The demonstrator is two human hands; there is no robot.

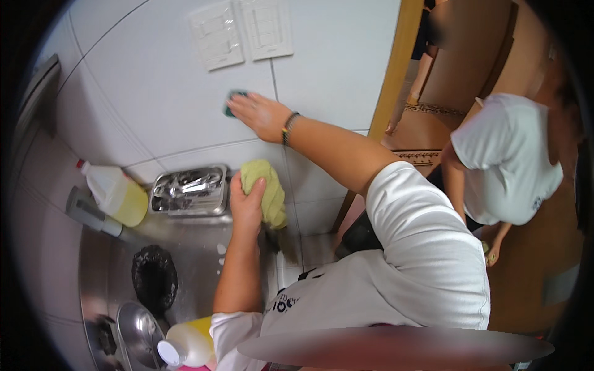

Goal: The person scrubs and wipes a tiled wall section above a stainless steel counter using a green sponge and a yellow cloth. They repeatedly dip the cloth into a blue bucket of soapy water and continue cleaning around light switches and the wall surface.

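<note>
My right hand [260,113] presses a dark green scouring pad [235,103] flat against the white wall tiles [176,111], below two white switch plates [241,35]. Most of the pad is covered by the fingers. Lower down, my left hand [248,199] grips a folded yellow-green cloth [267,192], thumb on top. The cloth hangs just right of a metal tray [190,190] that holds shiny metal utensils. Both arms come from white short sleeves, and a dark bracelet sits on the right wrist.
Left of the tray stands a jug of yellow liquid [116,192] beside a grey cylindrical object [88,213]. A black plastic bag [154,278], a metal bowl [139,329] and another bottle [185,345] are on the steel counter [195,259]. Another person [506,157] stands beyond the wooden door frame [394,69].
</note>
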